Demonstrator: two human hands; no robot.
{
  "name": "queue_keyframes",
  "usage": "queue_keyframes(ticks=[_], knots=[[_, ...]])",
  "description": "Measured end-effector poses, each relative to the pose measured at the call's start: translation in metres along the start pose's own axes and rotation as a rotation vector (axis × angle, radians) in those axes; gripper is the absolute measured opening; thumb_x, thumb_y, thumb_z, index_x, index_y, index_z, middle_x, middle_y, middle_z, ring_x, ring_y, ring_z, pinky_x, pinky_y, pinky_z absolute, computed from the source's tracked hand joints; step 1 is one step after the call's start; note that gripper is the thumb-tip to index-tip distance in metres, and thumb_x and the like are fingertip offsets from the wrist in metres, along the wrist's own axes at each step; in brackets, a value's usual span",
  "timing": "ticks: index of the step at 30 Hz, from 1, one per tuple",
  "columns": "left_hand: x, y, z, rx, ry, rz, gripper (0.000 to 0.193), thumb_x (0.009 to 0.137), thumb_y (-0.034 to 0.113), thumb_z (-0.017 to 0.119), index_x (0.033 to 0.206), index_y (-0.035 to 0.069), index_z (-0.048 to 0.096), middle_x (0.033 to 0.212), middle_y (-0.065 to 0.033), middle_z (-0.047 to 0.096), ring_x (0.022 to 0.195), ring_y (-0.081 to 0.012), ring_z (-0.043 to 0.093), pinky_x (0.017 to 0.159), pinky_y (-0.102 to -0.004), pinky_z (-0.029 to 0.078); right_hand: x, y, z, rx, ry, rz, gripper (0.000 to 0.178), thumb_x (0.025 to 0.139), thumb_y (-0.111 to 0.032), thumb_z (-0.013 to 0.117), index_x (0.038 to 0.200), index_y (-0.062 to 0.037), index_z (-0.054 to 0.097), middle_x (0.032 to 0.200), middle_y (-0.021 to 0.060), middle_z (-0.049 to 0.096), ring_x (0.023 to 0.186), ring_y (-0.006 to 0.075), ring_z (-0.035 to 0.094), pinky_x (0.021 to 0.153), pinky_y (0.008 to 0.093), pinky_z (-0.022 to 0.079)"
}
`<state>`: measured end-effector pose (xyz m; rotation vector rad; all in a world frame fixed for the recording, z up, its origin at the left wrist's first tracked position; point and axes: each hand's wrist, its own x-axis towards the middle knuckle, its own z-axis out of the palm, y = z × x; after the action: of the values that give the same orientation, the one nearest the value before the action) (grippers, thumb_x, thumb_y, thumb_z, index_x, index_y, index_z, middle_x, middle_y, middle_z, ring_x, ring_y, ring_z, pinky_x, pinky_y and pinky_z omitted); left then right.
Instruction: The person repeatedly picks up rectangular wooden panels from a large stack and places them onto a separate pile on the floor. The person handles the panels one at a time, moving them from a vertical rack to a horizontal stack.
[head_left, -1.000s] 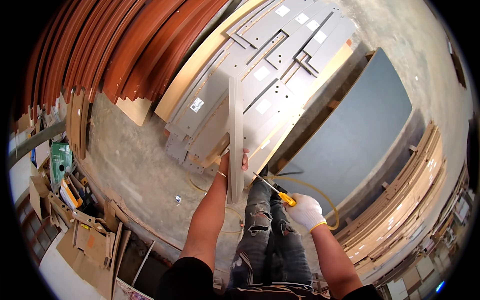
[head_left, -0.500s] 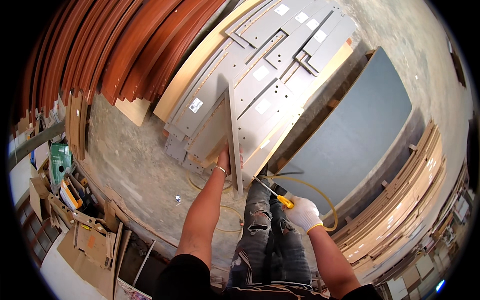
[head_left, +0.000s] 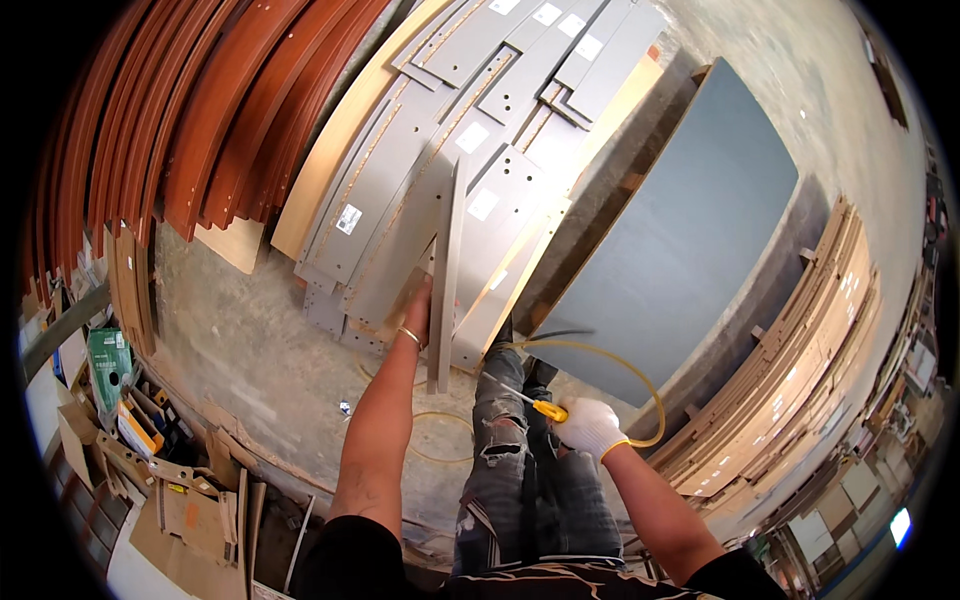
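My left hand (head_left: 418,308) grips a narrow grey board (head_left: 447,270) from its left side and holds it on edge, nearly upright in view. Part of the fingers is hidden behind the board. In a white knitted glove with a yellow cuff, my right hand (head_left: 590,427) is closed on a screwdriver (head_left: 549,410) with a yellow handle. Its thin metal shaft points up and left, over the torn knee of my jeans, apart from the board. Beyond the held board lies a stack of grey panels (head_left: 395,170) with drilled holes and white labels.
Red-brown boards (head_left: 215,130) stand in rows at far left. A large blue-grey panel (head_left: 680,240) lies to the right, with stacked wooden strips (head_left: 800,370) beyond it. A yellowish hose (head_left: 655,400) loops beside my right hand. Cardboard scraps (head_left: 190,515) fill the lower left.
The view has shifted, so the surroundings sit further left and higher. The held board has changed its tilt, its near end swinging left. The screwdriver has drawn back slightly from the panel stack.
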<state>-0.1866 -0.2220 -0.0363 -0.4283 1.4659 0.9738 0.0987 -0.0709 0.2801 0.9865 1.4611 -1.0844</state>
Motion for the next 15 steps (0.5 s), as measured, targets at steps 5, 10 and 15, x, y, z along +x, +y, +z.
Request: queue_keyframes(ticks=[5, 10, 15], knots=[[0.024, 0.006, 0.008, -0.237, -0.986, -0.436, 0.082, 0.095, 0.075, 0.044, 0.127, 0.002, 0.063, 0.116, -0.0173, 0.067, 0.103, -0.0297, 0.066, 0.092, -0.0410, 0.052, 0.002, 0.025, 0.031, 0.118, -0.002, -0.008, 0.039, 0.093, -0.046, 0.060, 0.107, -0.0112, 0.071, 0.099, 0.0161, 0.075, 0.097, 0.0366, 0.071, 0.086, 0.0473, 0.055], [-0.001, 0.005, 0.057, 0.260, 0.009, -0.030, 0.086, 0.097, 0.076, 0.037, 0.147, 0.008, 0.052, 0.128, -0.0105, 0.065, 0.107, -0.0247, 0.061, 0.088, -0.0381, 0.053, -0.001, 0.051, 0.056, 0.211, 0.080, 0.055, 0.039, 0.092, -0.045, 0.061, 0.107, -0.0098, 0.071, 0.097, 0.0166, 0.074, 0.096, 0.0368, 0.070, 0.085, 0.0477, 0.055], [-0.041, 0.045, 0.086, 0.099, -0.308, -0.321, 0.081, 0.093, 0.078, 0.028, 0.070, 0.007, 0.059, 0.049, -0.0097, 0.049, 0.040, -0.0294, 0.049, 0.047, -0.0441, 0.043, 0.017, 0.128, 0.085, 0.940, 0.210, 0.487, 0.036, 0.095, -0.037, 0.059, 0.100, -0.0016, 0.066, 0.083, 0.0155, 0.071, 0.064, 0.0263, 0.070, 0.059, 0.0391, 0.054]])
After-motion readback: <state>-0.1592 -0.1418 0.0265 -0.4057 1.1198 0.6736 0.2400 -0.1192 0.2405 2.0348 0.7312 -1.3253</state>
